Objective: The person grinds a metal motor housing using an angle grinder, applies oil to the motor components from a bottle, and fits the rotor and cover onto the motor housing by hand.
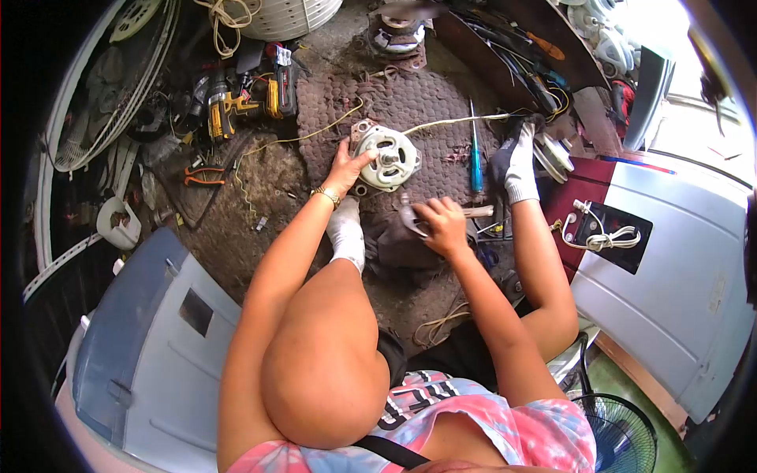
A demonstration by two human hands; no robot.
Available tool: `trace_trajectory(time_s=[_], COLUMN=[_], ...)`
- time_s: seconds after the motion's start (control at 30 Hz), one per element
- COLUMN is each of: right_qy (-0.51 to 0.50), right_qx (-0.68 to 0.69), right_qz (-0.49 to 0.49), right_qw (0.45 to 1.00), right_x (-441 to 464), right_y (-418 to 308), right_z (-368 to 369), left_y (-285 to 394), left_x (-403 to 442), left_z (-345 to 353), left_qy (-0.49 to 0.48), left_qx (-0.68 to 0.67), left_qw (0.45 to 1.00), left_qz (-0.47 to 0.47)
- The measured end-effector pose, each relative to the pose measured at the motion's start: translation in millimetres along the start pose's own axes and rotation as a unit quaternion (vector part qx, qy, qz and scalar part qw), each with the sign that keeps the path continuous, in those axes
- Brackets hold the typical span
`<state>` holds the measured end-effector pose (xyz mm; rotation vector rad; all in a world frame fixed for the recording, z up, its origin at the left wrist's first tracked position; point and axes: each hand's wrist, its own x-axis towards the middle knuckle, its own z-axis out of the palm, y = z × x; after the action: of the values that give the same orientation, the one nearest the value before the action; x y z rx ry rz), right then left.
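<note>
A round electric motor with a pale slotted end cover [392, 163] sits on the braided mat between my feet. My left hand [345, 169] grips its left edge, thumb over the cover and fingers down the side. Just below and right of the motor, my right hand [443, 226] is closed around a hammer [479, 211]; the curved metal head shows left of the fist and the pale handle end to its right. A blue screwdriver [476, 169] lies on the mat right of the motor. A pale cable [449, 121] runs rightward above the motor.
Left lie a yellow cordless drill [225, 110] and orange-handled pliers [203, 175]. A tray of tools [512, 59] stands at upper right, another motor part [397, 39] at the top. Appliance bodies flank me, a grey-blue one [158, 339] left and a pale panel [654, 276] right.
</note>
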<state>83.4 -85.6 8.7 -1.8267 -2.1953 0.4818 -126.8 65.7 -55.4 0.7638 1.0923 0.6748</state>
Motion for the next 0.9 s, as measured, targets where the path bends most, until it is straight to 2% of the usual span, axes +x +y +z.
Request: trace_trajectory(time_s=[0.03,0.1,0.13,0.17,0.23,0.3,0.37,0.4,0.5,0.53,0.63,0.67,0.77,0.9], right_qy=[-0.015,0.114,0.171,0.227,0.311,0.317,0.358,0.406,0.388,0.379,0.252,0.180,0.123,0.199], right_qx=[-0.029,-0.006,0.056,0.221,0.457,0.579,0.614,0.590,0.618,0.611,0.650,0.687,0.694,0.632], right_qz=[0.033,0.053,0.086,0.137,0.152,0.150,0.134,0.119,0.117,0.123,0.047,0.019,0.006,-0.010], right_qw=[0.999,0.992,0.980,0.938,0.820,0.735,0.690,0.688,0.674,0.684,0.715,0.704,0.709,0.749], right_x=[-8.7,-5.2,6.1,22.7,69.5,108.5,132.0,142.1,149.1,151.7,147.3,146.1,147.7,144.7], right_y=[7.5,21.7,13.9,3.4,-35.7,-66.7,-79.7,-83.4,-73.5,-72.3,-51.2,-41.0,-30.8,-36.8], right_z=[-1.7,4.1,1.4,6.3,15.2,23.2,40.8,43.1,42.0,39.5,35.7,33.0,36.7,37.3], left_y=[2.9,-3.8,-3.4,-3.3,-12.7,-13.1,-16.9,-13.8,-10.4,-10.9,-9.9,-9.7,-11.4,-13.5], left_x=[-6.6,-0.9,-2.7,-1.6,3.6,5.1,9.8,7.7,6.9,7.1,8.1,7.6,6.1,7.0], left_z=[3.1,-1.6,0.9,0.3,-3.7,-2.7,-5.8,-4.9,-2.5,-2.4,-3.7,-4.3,-3.5,-3.7], left_qy=[0.001,-0.022,-0.002,-0.004,-0.007,-0.007,-0.012,-0.011,0.004,0.007,0.003,0.004,0.009,0.002], left_qx=[0.001,-0.008,-0.001,0.002,0.009,-0.010,-0.006,-0.009,-0.012,-0.010,-0.013,-0.012,-0.018,-0.026], left_qw=[1.000,1.000,1.000,1.000,1.000,1.000,0.999,0.999,1.000,1.000,1.000,1.000,1.000,0.999], left_qz=[-0.010,-0.005,-0.003,0.000,0.006,0.020,0.034,0.032,0.027,0.024,0.008,-0.001,-0.010,0.018])
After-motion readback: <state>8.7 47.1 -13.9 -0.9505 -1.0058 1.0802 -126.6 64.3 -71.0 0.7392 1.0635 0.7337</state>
